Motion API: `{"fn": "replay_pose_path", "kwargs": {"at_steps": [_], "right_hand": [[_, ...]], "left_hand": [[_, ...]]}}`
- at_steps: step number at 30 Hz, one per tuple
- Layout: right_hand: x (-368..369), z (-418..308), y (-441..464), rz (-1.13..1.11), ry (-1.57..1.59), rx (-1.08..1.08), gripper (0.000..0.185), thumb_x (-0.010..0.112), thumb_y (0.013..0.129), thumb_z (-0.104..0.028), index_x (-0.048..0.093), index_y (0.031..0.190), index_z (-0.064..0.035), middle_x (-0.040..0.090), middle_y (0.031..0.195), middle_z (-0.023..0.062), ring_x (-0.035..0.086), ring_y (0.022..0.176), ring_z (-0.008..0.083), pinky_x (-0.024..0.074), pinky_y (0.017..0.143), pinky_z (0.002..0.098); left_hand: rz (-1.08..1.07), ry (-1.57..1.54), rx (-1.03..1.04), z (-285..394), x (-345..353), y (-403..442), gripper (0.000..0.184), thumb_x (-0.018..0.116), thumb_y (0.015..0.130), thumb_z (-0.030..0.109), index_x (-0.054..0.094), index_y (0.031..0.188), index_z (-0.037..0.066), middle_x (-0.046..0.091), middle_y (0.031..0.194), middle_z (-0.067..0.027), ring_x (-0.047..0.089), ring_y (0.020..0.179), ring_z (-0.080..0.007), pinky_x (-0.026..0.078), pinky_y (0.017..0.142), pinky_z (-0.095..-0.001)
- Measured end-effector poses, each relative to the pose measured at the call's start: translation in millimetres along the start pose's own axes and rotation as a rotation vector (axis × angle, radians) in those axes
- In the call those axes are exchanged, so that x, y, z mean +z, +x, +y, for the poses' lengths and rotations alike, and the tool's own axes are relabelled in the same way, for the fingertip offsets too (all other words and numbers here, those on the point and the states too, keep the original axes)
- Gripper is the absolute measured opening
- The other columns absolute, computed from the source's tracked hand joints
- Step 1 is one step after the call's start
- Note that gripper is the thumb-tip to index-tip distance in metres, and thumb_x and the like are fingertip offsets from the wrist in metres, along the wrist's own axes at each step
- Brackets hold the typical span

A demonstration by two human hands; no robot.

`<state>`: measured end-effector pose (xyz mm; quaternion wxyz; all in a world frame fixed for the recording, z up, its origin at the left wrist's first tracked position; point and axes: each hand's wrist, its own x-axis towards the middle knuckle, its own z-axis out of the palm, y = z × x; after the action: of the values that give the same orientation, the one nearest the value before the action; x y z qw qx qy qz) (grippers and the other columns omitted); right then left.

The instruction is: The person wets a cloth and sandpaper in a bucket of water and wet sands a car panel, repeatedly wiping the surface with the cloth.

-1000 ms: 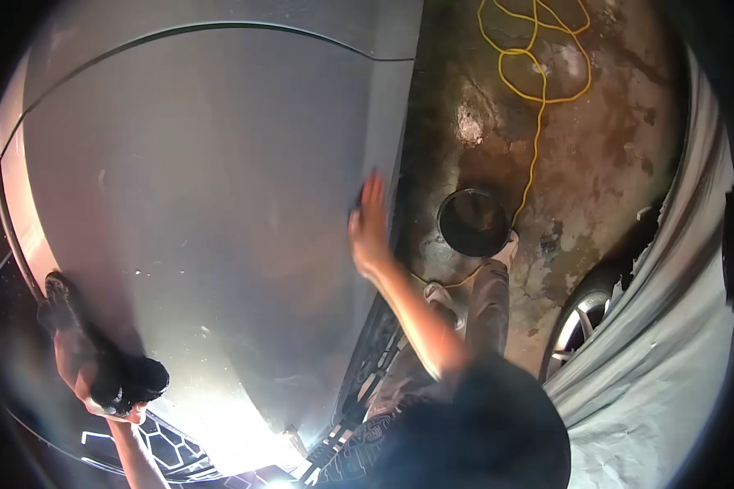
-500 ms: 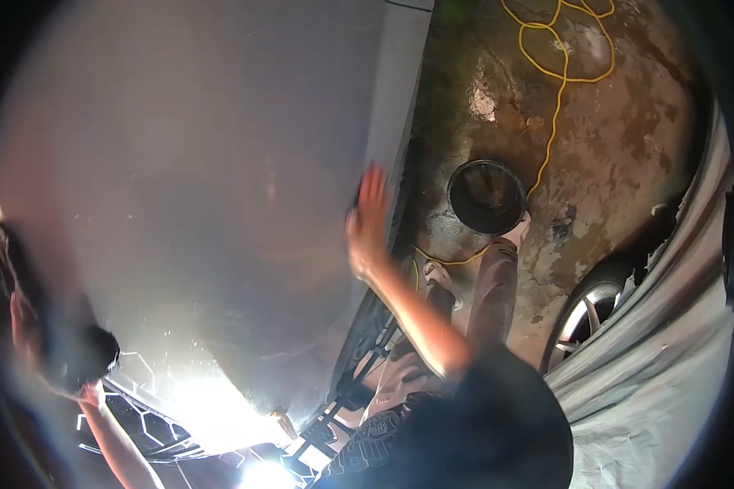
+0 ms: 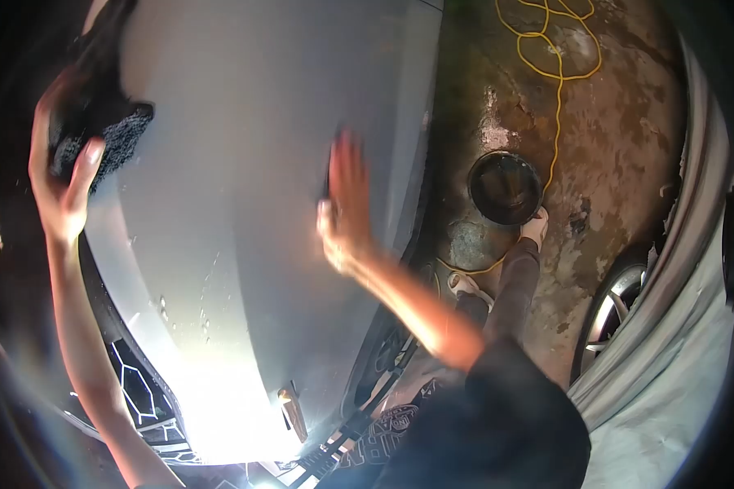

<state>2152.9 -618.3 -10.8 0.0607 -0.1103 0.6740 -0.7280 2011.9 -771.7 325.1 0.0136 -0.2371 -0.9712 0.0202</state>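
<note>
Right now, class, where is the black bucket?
In the head view, the black bucket stands right of centre on the floor, beside the person's foot and the yellow cord.

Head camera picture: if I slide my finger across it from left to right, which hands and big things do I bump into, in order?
Left hand → right hand → black bucket → car wheel.

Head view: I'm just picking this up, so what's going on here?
The left hand grips a dark fuzzy cloth over the left side of a grey panel. The right hand, blurred, is flat over the panel with a dark thing at its edge, too unclear to identify. A black bucket stands beside a yellow cord.
</note>
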Motion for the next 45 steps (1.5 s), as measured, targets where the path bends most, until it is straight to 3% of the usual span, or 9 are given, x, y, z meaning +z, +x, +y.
{"fn": "replay_pose_path", "kwargs": {"at_steps": [6, 11, 20, 25, 30, 33, 35, 40, 45], "right_hand": [[-5, -68, -162, -0.823, -0.315, 0.101, 0.086, 0.05, 0.097, -0.047, 0.013, 0.152, 0.0076, -0.002, 0.158, 0.0319, -0.004, 0.146, 0.0505, 0.0016, 0.115, 0.0675], [-31, -25, 130, 0.128, -0.063, -0.113, 0.062, 0.037, 0.102, -0.026, 0.015, 0.151, 0.004, 0.018, 0.158, 0.0248, 0.016, 0.147, 0.0377, 0.0174, 0.115, 0.0594], [16, -82, -189, -0.494, -0.401, -0.763, 0.08, 0.047, 0.092, -0.06, 0.026, 0.154, -0.0137, 0.017, 0.162, 0.0143, 0.016, 0.15, 0.0288, 0.0144, 0.116, 0.0638], [-8, -41, 92, 0.266, -0.312, -0.345, 0.055, 0.05, 0.098, -0.02, 0.032, 0.147, -0.0024, 0.038, 0.145, 0.0173, 0.04, 0.131, 0.0272, 0.0373, 0.098, 0.0552], [19, -156, -128, -0.622, -0.454, -0.104, 0.088, 0.063, 0.086, -0.053, 0.032, 0.149, 0.0007, 0.013, 0.159, 0.024, 0.01, 0.146, 0.0477, 0.0173, 0.11, 0.071], [42, -119, -258, -0.52, -0.128, -0.42, 0.078, 0.061, 0.087, -0.047, 0.037, 0.145, -0.0006, 0.023, 0.155, 0.0258, 0.016, 0.145, 0.0496, 0.0154, 0.103, 0.0802], [47, -70, -192, -0.495, -0.748, -0.45, 0.069, 0.054, 0.093, -0.044, 0.038, 0.144, -0.0018, 0.026, 0.154, 0.0231, 0.024, 0.142, 0.0462, 0.0212, 0.104, 0.0733], [-10, 28, 75, 0.297, 0.072, -0.052, 0.063, 0.034, 0.103, -0.041, 0.025, 0.151, -0.0001, 0.018, 0.16, 0.02, 0.019, 0.148, 0.0342, 0.016, 0.118, 0.0485], [45, -65, -230, -0.191, 0.062, 0.24, 0.081, 0.042, 0.099, -0.044, 0.006, 0.154, 0.0044, -0.003, 0.16, 0.03, -0.005, 0.148, 0.0461, 0.0033, 0.118, 0.059]], "left_hand": [[0.057, -0.055, 0.018, 0, 6, 3, 0.054, 0.07, 0.087, 0.021, 0.054, 0.133, -0.001, 0.055, 0.136, -0.013, 0.049, 0.13, -0.0253, 0.034, 0.111, -0.0366], [0.122, -0.106, -0.184, 33, 10, 13, 0.081, 0.069, 0.075, 0.066, 0.057, 0.12, 0.0, 0.058, 0.115, -0.0162, 0.061, 0.102, -0.0278, 0.052, 0.086, -0.0438], [0.113, -0.049, -0.185, 40, 4, 11, 0.082, 0.07, 0.076, 0.065, 0.057, 0.124, 0.0, 0.059, 0.12, -0.0182, 0.062, 0.107, -0.0315, 0.052, 0.092, -0.0473], [0.093, -0.021, -0.192, 33, 2, 11, 0.087, 0.072, 0.074, 0.065, 0.055, 0.126, -0.002, 0.059, 0.122, -0.0188, 0.061, 0.11, -0.032, 0.051, 0.094, -0.0471], [0.101, -0.066, -0.206, 35, 5, 10, 0.089, 0.072, 0.073, 0.065, 0.053, 0.128, -0.002, 0.059, 0.122, -0.0186, 0.061, 0.111, -0.0313, 0.052, 0.093, -0.0465], [0.094, -0.099, -0.212, 42, 4, 11, 0.09, 0.07, 0.073, 0.067, 0.053, 0.128, -0.002, 0.059, 0.123, -0.0189, 0.061, 0.11, -0.0314, 0.052, 0.093, -0.0469], [0.101, -0.062, -0.213, 43, 4, 11, 0.09, 0.07, 0.074, 0.068, 0.054, 0.128, -0.002, 0.059, 0.122, -0.019, 0.061, 0.11, -0.0315, 0.053, 0.092, -0.0468], [0.08, -0.019, -0.205, 49, 2, 9, 0.086, 0.07, 0.074, 0.067, 0.057, 0.124, -0.001, 0.058, 0.123, -0.0198, 0.062, 0.108, -0.0325, 0.052, 0.092, -0.0487], [0.117, 0.168, -0.018, 3, 8, 3, 0.056, 0.071, 0.087, 0.033, 0.056, 0.133, 0.004, 0.06, 0.13, -0.011, 0.055, 0.123, -0.0231, 0.04, 0.106, -0.0343]]}}
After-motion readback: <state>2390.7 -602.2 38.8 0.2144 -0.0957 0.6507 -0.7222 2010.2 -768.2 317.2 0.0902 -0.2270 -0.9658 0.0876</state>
